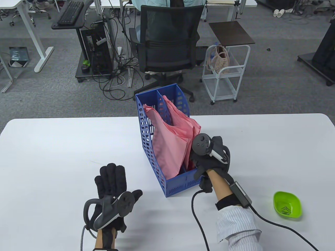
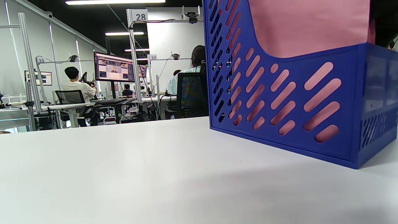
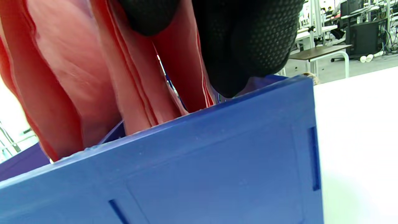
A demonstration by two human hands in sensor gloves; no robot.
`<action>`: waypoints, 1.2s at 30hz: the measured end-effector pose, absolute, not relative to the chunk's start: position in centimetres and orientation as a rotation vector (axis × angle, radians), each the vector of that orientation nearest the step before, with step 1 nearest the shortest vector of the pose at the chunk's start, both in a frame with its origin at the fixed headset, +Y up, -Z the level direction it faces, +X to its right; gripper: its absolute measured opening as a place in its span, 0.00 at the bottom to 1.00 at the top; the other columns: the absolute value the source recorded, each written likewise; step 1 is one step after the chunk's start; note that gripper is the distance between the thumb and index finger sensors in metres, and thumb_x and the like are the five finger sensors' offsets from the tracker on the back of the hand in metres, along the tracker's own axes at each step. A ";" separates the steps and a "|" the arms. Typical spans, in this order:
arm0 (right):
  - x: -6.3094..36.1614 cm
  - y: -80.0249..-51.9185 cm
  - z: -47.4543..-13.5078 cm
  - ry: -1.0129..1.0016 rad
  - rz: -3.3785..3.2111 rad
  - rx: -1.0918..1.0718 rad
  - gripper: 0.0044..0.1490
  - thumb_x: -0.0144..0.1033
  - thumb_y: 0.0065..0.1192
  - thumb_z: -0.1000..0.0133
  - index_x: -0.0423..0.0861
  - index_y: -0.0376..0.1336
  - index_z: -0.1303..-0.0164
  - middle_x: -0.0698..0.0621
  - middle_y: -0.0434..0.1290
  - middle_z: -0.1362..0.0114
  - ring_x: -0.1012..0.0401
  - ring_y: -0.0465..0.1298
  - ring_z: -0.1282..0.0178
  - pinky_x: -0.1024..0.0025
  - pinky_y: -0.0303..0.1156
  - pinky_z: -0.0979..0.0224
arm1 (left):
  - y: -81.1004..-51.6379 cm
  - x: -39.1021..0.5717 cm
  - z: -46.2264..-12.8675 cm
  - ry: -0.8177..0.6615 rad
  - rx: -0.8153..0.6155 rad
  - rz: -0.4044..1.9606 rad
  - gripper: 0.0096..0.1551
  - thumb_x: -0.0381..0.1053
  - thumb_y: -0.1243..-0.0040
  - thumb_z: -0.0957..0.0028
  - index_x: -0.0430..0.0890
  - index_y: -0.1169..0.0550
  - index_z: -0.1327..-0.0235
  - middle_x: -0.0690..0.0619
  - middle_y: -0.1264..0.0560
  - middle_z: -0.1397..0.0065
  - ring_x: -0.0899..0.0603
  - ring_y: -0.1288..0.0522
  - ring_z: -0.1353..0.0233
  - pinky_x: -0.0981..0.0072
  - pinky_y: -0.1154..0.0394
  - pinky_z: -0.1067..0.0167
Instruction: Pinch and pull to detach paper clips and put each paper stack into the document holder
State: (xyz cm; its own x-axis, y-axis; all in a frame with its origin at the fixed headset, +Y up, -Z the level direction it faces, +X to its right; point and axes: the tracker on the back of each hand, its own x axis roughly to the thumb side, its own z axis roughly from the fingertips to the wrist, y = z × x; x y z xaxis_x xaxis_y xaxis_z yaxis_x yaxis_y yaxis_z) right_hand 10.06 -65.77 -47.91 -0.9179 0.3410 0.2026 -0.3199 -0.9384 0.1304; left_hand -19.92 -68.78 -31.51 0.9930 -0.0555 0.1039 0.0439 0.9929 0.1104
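A blue document holder [image 1: 151, 146] stands on the white table [image 1: 52, 146] with pink paper stacks [image 1: 170, 141] leaning in its compartments. My right hand [image 1: 199, 163] reaches into the holder's near right end. In the right wrist view its thumb and fingers [image 3: 248, 46] sit on either side of a pink paper stack [image 3: 177, 62], just above the holder's front wall [image 3: 217, 161]. My left hand [image 1: 112, 183] lies flat and open on the table to the left of the holder, holding nothing. The left wrist view shows the holder's slotted side [image 2: 295, 124] with pink paper [image 2: 311, 25] inside.
A green bowl [image 1: 287, 204] holding paper clips [image 1: 285, 209] sits near the table's front right. A cable [image 1: 199, 219] runs from my right wrist across the table. Beyond the far edge stand an office chair [image 1: 167, 49] and a white trolley [image 1: 226, 73].
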 end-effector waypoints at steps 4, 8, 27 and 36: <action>10.8 -65.4 -47.2 0.080 2.763 0.301 0.36 0.46 0.48 0.32 0.40 0.53 0.17 0.37 0.70 0.24 0.49 0.79 0.35 0.62 0.74 0.33 | -68.8 -19.9 -31.5 -0.109 0.107 -0.053 0.62 0.72 0.77 0.47 0.31 0.69 0.16 0.27 0.71 0.16 0.21 0.68 0.18 0.30 0.67 0.27; 12.7 -64.4 -46.2 -0.028 2.711 0.267 0.37 0.48 0.49 0.33 0.40 0.54 0.18 0.37 0.70 0.25 0.48 0.79 0.36 0.61 0.74 0.34 | -68.8 -19.9 -31.5 -0.111 0.115 -0.057 0.62 0.72 0.77 0.47 0.31 0.69 0.16 0.27 0.71 0.16 0.21 0.68 0.18 0.29 0.67 0.27; 20.7 -62.0 -35.7 -0.616 3.174 0.549 0.44 0.53 0.49 0.35 0.44 0.47 0.14 0.35 0.58 0.14 0.38 0.63 0.19 0.42 0.57 0.19 | -68.6 -18.6 -30.7 -0.158 0.154 -0.197 0.56 0.71 0.78 0.47 0.42 0.72 0.16 0.32 0.74 0.16 0.22 0.70 0.18 0.18 0.65 0.30; 22.8 -65.4 -31.8 -0.742 3.288 0.586 0.52 0.64 0.40 0.38 0.48 0.36 0.11 0.32 0.41 0.09 0.32 0.42 0.12 0.31 0.39 0.17 | -68.7 -18.2 -30.4 -0.190 0.180 -0.227 0.56 0.72 0.80 0.48 0.45 0.75 0.18 0.35 0.76 0.16 0.22 0.75 0.19 0.15 0.67 0.33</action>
